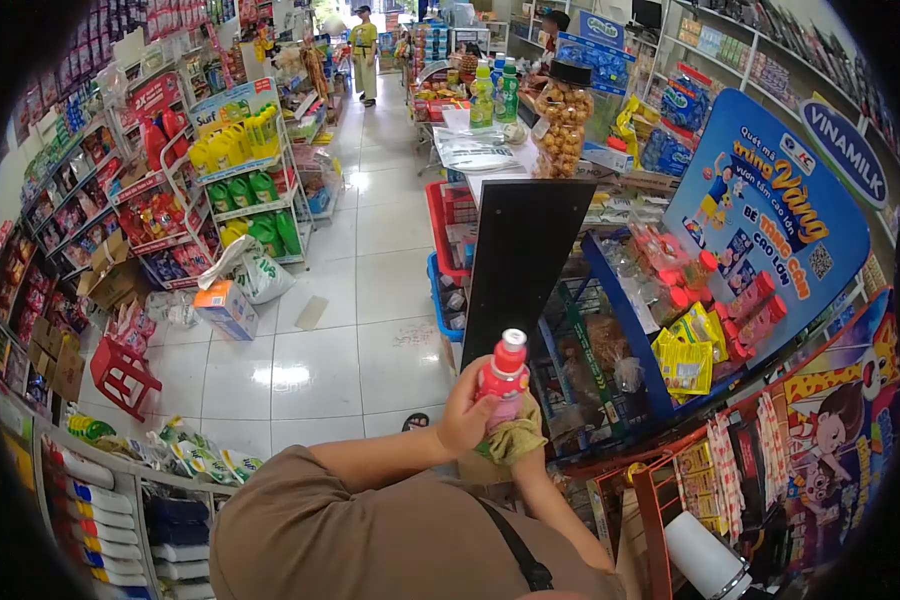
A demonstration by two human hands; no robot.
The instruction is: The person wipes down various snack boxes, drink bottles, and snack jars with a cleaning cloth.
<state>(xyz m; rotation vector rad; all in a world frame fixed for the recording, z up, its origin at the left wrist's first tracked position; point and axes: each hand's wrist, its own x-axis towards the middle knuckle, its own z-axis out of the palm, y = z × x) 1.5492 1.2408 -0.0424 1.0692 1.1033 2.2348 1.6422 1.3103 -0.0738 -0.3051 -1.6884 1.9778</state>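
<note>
My left hand (462, 412) is closed around a pink bottle (506, 384) with a red neck and a white top, held upright in front of my chest. Just below and to the right is a crumpled olive-green cloth (517, 438), pressed against the lower part of the bottle. My right hand is at this cloth, its fingers mostly covered; the right forearm (560, 505) comes up from below. Behind the bottle stands a tall dark panel (525, 260).
A blue rack with candy jars and yellow packets (685, 360) stands to my right. On the counter is a large jar of round snacks (564, 125). A red stool (122, 375), a box (226, 308) and a white sack (258, 275) stand left on the tiles. A person (364, 55) stands far down the aisle.
</note>
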